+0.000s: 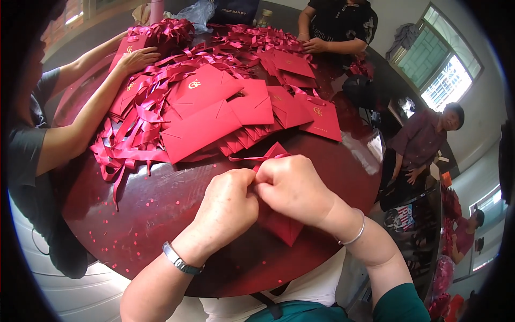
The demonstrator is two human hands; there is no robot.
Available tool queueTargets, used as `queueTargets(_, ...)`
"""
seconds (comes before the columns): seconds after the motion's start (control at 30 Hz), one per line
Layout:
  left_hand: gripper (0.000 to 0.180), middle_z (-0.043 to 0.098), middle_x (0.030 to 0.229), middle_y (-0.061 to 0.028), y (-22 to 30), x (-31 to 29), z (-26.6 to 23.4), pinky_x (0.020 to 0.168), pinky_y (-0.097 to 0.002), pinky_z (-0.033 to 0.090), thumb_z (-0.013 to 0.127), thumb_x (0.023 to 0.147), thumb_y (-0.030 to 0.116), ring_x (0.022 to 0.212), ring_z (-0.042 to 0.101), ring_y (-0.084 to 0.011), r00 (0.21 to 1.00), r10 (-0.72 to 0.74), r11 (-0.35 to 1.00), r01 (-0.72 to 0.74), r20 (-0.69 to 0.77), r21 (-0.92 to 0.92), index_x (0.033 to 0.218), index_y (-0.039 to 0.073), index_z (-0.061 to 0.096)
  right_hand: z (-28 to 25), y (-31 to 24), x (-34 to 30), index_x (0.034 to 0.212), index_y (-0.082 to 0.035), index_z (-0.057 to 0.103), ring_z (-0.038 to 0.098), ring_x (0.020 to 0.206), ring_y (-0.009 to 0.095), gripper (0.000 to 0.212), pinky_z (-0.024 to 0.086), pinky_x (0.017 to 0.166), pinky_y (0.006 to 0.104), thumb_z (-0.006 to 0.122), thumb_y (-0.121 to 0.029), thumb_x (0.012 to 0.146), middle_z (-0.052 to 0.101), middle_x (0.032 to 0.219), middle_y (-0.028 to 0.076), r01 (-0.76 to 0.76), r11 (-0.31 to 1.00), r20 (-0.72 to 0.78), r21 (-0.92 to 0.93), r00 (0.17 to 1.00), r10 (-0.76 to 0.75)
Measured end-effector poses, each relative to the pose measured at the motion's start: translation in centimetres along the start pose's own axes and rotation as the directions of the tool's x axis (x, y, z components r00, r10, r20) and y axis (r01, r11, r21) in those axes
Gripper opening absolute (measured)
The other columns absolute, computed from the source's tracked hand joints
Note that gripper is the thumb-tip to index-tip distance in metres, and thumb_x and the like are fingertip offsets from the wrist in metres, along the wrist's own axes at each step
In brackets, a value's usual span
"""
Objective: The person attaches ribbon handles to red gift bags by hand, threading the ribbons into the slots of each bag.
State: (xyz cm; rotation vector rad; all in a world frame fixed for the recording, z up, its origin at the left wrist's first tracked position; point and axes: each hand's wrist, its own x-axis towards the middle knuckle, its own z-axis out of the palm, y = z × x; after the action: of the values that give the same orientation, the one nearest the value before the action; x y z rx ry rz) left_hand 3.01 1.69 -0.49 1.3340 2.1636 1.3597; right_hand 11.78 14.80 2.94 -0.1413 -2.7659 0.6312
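Note:
My left hand (228, 201) and my right hand (292, 185) meet over the near part of the dark red table, fingers closed in a pinch. Between them they grip a red ribbon (268, 154), whose loop shows just beyond my knuckles. A red paper gift bag (283, 228) lies under my hands, mostly covered by them; only its lower part shows. The fingertips and any knot are hidden. Just past my hands lies a pile of flat red gift bags (201, 131) with gold print, their folded bottoms overlapping.
Loose red ribbons (137, 126) spread over the left and far side. A co-worker's hands (137, 59) hold bags at the left; another person (343, 27) works at the far edge. Small red scraps dot the table (177, 236). Other people sit at the right, near a window.

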Motion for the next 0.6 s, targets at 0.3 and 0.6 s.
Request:
queueTargets(0.3, 0.027, 0.069, 0.092, -0.022, 0.1, 0.2, 0.0, 0.081, -0.0379, 0.052, 0.061, 0.078, 0.006, 0.092, 0.067, -0.0341, 0.986, -0.14, 0.972, 0.155, 0.096, -0.176, 0.103, -0.001, 0.068, 0.7, 1.6, -1.5, 0.079, -0.002, 0.07, 0.067, 0.068, 0.023, 0.008, 0.053, 0.063, 0.0335, 0.068, -0.009, 0.077, 0.069, 0.075, 0.012, -0.052, 0.988, -0.062, 0.147, 0.996, 0.062)
queueTargets(0.6, 0.035, 0.069, 0.096, -0.0212, 0.6, 0.4, -0.7, 0.082, -0.0374, 0.052, 0.066, 0.074, 0.006, 0.093, 0.068, -0.0306, 0.984, -0.135, 0.991, 0.137, 0.117, -0.004, 0.108, -0.003, 0.067, -0.9, 2.0, -0.9, 0.091, -0.005, 0.06, 0.059, 0.085, 0.023, 0.03, 0.047, 0.077, 0.0357, 0.079, -0.017, 0.071, 0.061, 0.091, 0.007, 0.142, 0.989, -0.121, -0.04, 0.982, -0.146)
